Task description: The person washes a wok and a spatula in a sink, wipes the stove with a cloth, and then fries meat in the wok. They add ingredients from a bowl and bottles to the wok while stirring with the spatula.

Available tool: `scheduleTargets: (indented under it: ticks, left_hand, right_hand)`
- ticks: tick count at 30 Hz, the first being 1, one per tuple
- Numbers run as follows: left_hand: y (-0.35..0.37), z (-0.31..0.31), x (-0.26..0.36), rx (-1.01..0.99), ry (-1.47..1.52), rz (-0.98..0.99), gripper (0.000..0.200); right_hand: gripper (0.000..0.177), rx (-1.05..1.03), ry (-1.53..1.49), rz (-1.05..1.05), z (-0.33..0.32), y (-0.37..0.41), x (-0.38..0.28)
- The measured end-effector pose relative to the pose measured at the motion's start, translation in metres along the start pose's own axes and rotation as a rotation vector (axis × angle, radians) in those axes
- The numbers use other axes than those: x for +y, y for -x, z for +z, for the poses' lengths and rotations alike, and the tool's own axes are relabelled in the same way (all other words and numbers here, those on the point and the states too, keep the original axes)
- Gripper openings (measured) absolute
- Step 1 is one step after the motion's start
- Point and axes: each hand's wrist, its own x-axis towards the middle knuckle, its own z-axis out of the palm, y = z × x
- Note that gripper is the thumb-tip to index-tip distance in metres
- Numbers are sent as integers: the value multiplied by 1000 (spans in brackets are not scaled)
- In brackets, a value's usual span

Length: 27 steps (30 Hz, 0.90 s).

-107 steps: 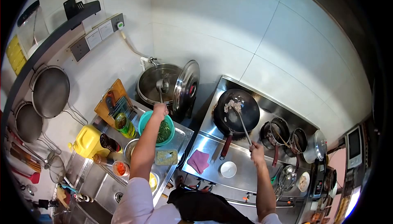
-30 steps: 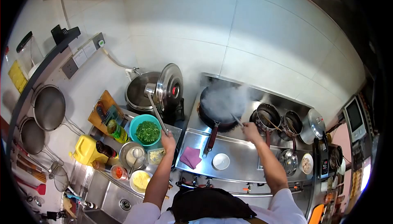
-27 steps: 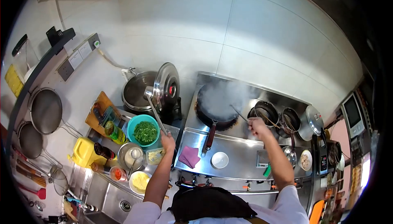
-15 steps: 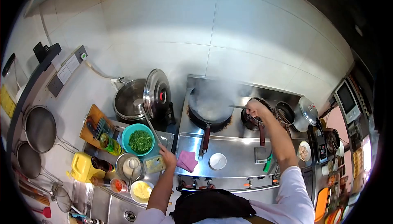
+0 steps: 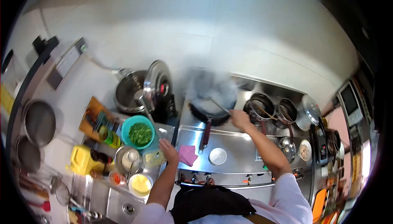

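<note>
My right hand [image 5: 240, 119] is closed around the handle of a metal cooking utensil [image 5: 219, 105]; steam hides its working end. It reaches into a dark wok [image 5: 196, 113] on the stove, whose contents are veiled by white steam. My left hand [image 5: 168, 150] has its fingers stretched out over the counter, near a clear container of chopped food [image 5: 154, 158]. Up and left of that hand, a metal ladle [image 5: 146, 108] leans in a large steel pot [image 5: 127, 93], apart from the fingers. Close by stands a teal bowl [image 5: 124, 130] of chopped greens.
A pink cloth [image 5: 188, 155] and a small white bowl [image 5: 217, 156] lie in front of the wok. Two pans [image 5: 262, 97] stand to the right, one with chopsticks. At left are a yellow jug [image 5: 82, 160], a green bottle [image 5: 109, 137] and a steel bowl [image 5: 121, 158].
My right hand has moved left and down, bringing the utensil deeper over the wok. My left hand has come off the ladle handle, its fingers now spread. The view has shifted slightly.
</note>
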Motion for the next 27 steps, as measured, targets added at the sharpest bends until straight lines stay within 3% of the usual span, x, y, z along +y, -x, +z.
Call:
scheduleTargets:
  ticks: [4,13,19,25,26,27]
  left_hand:
    - [1,-28,-4,-59,5,3,57]
    - [3,-55,-5,-212,130,126,62]
    - [10,-33,-9,-223,71,117,59]
    - [12,-53,15,-164,149,94,54]
    - [15,-54,21,-14,119,181,45]
    - [22,-54,24,-223,228,194,40]
  right_hand:
    - [42,61,-89,-2,17,24,34]
    - [43,104,-208,17,50,36,67]
    - [42,56,-126,53,18,55,38]
    - [32,75,-22,30,43,44,46]
    - [28,93,-36,25,47,41,48]
    - [25,112,-49,20,48,42,48]
